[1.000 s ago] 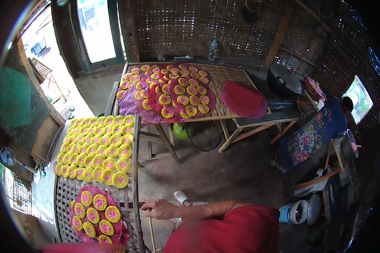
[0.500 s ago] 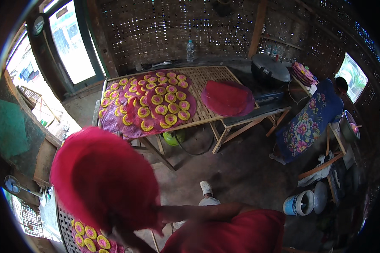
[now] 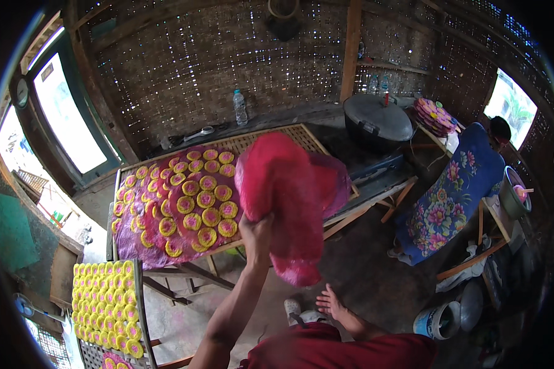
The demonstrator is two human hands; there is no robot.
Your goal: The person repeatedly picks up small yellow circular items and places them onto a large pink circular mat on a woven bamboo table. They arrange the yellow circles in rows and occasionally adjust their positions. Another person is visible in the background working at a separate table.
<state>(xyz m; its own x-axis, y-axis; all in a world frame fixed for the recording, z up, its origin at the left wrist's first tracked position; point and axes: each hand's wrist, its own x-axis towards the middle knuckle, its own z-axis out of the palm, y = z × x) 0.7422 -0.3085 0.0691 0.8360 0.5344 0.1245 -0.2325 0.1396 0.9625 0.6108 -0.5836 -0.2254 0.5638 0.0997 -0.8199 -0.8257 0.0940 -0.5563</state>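
My left hand (image 3: 257,237) grips the edge of a limp red-pink sheet (image 3: 283,203), cloth or plastic, I cannot tell which. It hangs in folds in front of the right part of a slatted bamboo table. My right hand (image 3: 331,302) is below and right of the sheet, fingers spread, holding nothing. On the table's left part, rows of yellow rounds with pink centres (image 3: 210,216) lie on a purple-pink sheet (image 3: 135,243). A purple edge of another sheet (image 3: 340,187) shows behind the hanging one.
A slatted rack with more yellow rounds (image 3: 108,307) stands lower left. Back right are a large lidded pot (image 3: 378,120) and a stack of pink rounds (image 3: 434,117). A person in blue floral cloth (image 3: 443,197) is at the right, near a white bucket (image 3: 437,320).
The red-pink sheet has moved from the lower left to the table's right part. My right hand is now apart from it. The view has shifted, showing more of the lower-left rack.
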